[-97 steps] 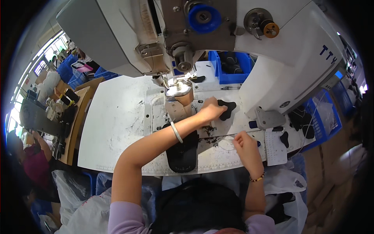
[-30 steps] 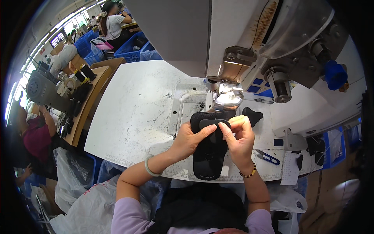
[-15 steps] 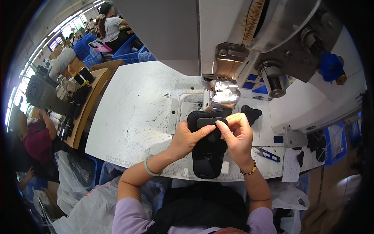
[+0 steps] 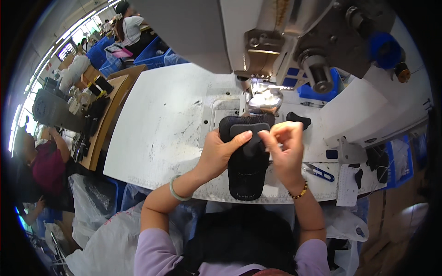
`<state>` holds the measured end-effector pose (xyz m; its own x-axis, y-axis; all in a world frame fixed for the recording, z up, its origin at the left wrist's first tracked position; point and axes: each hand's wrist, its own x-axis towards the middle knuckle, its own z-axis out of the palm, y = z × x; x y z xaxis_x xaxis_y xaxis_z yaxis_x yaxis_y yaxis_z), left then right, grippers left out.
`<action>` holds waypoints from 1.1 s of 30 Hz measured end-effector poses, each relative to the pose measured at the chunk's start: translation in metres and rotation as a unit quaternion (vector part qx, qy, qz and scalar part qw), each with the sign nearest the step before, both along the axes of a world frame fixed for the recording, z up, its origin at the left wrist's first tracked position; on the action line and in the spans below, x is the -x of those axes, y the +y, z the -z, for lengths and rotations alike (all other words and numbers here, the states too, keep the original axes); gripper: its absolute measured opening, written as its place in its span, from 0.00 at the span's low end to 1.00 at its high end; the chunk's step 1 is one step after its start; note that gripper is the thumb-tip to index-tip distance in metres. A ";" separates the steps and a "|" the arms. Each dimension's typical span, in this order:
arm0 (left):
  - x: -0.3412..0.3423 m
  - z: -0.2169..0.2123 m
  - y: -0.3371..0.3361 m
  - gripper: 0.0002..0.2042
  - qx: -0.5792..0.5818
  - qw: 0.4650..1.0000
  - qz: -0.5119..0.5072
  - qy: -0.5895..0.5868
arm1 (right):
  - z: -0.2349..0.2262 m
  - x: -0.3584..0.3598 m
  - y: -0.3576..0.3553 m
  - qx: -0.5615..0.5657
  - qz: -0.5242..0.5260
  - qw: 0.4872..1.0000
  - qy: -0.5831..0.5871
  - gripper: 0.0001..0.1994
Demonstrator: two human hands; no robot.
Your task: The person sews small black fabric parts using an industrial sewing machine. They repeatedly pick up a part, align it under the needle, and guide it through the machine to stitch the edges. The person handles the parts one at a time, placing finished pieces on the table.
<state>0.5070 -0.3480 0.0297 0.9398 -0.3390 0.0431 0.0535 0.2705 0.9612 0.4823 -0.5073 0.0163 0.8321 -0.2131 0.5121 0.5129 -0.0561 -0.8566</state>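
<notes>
A long black padded fabric piece (image 4: 247,175) lies over the front of the white sewing table, its far end close under the machine's lit needle area (image 4: 264,99). On its upper part rests a smooth dark strip with rounded corners (image 4: 248,128). My left hand (image 4: 218,152) grips the piece from the left, thumb lying across the strip. At the right edge, my right hand (image 4: 287,149) is closed with fingers curled, thumb tip touching the strip's corner. What is between those fingertips, if anything, is too small to make out.
Blue-handled thread snips (image 4: 321,172) lie right of my right hand. A small black fabric piece (image 4: 298,120) sits beside the machine. White plastic bags (image 4: 110,239) hang below the table's front edge. Another person (image 4: 46,161) works at the left near a grey machine (image 4: 55,108).
My right hand has shifted slightly right, its thumb drawing back from the strip's middle to its edge. More of the strip now shows. The whole view has shifted a little.
</notes>
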 end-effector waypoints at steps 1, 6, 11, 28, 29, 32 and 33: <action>0.001 -0.004 -0.002 0.11 0.040 0.999 -0.003 0.035 | 0.003 0.001 -0.008 0.076 0.058 0.994 -0.051 0.12; 0.010 -0.015 -0.005 0.10 0.090 0.994 -0.001 0.065 | 0.019 0.007 -0.045 0.471 0.216 0.790 -0.327 0.07; 0.017 -0.024 -0.010 0.10 0.116 0.990 -0.035 0.070 | 0.007 -0.005 -0.036 0.491 0.223 0.711 -0.452 0.15; -0.059 -0.039 -0.014 0.04 0.091 0.993 -0.062 -0.038 | -0.028 -0.038 -0.019 0.383 0.144 0.877 -0.250 0.25; -0.062 -0.038 -0.014 0.04 0.090 0.993 -0.054 -0.046 | -0.028 -0.039 -0.021 0.394 0.132 0.871 -0.260 0.28; -0.065 -0.035 -0.016 0.04 0.091 0.992 -0.045 -0.073 | -0.022 -0.039 -0.023 0.397 0.132 0.871 -0.256 0.31; -0.064 -0.033 -0.016 0.04 0.093 0.992 -0.047 -0.073 | -0.022 -0.036 -0.024 0.402 0.128 0.873 -0.246 0.30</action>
